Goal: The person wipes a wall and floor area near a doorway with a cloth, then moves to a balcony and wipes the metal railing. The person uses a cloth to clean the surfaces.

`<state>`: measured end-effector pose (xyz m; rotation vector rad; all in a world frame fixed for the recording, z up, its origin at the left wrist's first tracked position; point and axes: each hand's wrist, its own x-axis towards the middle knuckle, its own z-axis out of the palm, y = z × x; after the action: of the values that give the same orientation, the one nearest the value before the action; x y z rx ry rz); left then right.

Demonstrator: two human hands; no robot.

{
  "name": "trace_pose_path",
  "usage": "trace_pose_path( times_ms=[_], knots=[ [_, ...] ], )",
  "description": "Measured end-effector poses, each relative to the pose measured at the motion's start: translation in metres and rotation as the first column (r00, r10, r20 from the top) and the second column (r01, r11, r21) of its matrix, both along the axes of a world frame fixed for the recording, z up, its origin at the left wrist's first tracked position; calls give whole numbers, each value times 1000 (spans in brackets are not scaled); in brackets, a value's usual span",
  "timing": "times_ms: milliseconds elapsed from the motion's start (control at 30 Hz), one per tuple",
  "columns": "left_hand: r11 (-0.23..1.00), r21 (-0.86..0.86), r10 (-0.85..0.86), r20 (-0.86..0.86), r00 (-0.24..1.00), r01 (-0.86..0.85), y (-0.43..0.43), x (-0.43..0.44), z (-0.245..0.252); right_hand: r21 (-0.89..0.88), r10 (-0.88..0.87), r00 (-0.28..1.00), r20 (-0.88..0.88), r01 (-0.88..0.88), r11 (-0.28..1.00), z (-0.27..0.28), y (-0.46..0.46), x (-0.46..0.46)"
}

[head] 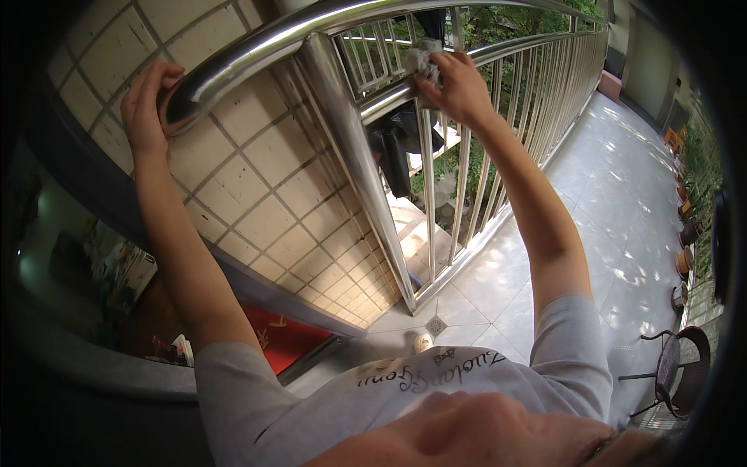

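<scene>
Curled around the end of a shiny stainless-steel handrail [251, 58] is my left hand [146, 108], at the upper left. My right hand [458, 87] grips a crumpled grey-white cloth [421, 57]. The cloth presses against the railing's second horizontal bar [385, 100], just right of the thick steel post [356, 157]. My palm and part of the bar under the cloth are hidden. Thin vertical balusters [429, 192] run down below that bar.
A cream tiled wall [251, 181] stands behind the post. Dark material [397, 152] hangs beyond the balusters. Grey floor tiles [595, 222] stretch along the railing, with a floor drain [435, 326] near my shoe [422, 343]. A chair [671, 370] and potted plants [691, 230] line the right side.
</scene>
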<state>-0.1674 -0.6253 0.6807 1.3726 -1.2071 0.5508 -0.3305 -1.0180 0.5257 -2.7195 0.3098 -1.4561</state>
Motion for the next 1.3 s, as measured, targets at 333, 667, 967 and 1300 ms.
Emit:
trace_pose_path(
  times_ms=[333, 667, 967, 1300],
  knots=[
    [998, 49, -47, 101, 994, 42, 10, 0, -3, -358, 274, 961, -29, -266, 895, 6, 7, -2],
    [958, 182, -240, 77, 968, 223, 35, 20, -1, -218, -40, 997, -69, 24, 976, 9, -128, 0],
    [955, 164, -265, 105, 958, 246, 47, 28, -2, -404, 285, 949, -135, -315, 859, 15, -58, 7],
    [662, -726, 749, 653, 116, -186, -41, -101, -87, -151, 9, 961, -277, -52, 987, 23, -221, 6]
  ],
)
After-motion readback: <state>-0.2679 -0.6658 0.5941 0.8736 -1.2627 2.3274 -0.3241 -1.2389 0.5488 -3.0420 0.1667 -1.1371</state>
